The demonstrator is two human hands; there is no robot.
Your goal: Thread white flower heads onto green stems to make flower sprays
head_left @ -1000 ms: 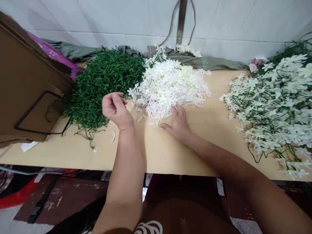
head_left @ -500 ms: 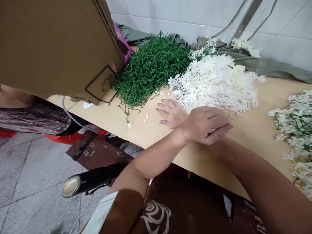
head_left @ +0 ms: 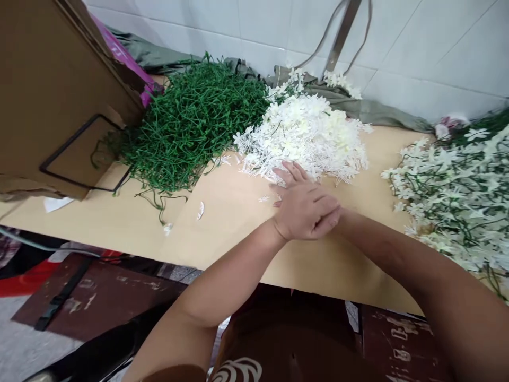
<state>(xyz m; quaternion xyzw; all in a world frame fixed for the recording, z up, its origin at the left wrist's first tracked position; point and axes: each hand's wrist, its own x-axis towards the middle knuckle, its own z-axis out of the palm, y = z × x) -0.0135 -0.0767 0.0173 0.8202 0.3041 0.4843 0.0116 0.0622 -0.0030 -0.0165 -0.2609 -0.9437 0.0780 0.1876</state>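
Note:
My left hand [head_left: 308, 211] crosses over my right wrist with its fingers curled closed; whatever lies inside them, if anything, is hidden. Beneath it, my right hand [head_left: 289, 174] reaches out with spread fingers, at the front edge of a heap of white artificial flowers [head_left: 302, 138]. Most of the right palm is covered by the left hand. A few loose white bits [head_left: 263, 199] lie beside the right fingers. Left of the flower heap, and touching it, is a tangled pile of green plastic stems [head_left: 199, 116].
A large cardboard box [head_left: 51, 95] stands at the left of the tan tabletop [head_left: 238, 228]. Assembled white flowers on green stems [head_left: 457, 191] are heaped at the right. Grey-green cloth [head_left: 382, 114] runs along the tiled wall. A small white piece [head_left: 200, 210] lies front left.
The view has swung to the right. My crossed hands have moved a little forward, bringing the right fingers up to the white flower heap. The left hand stays curled over the right wrist.

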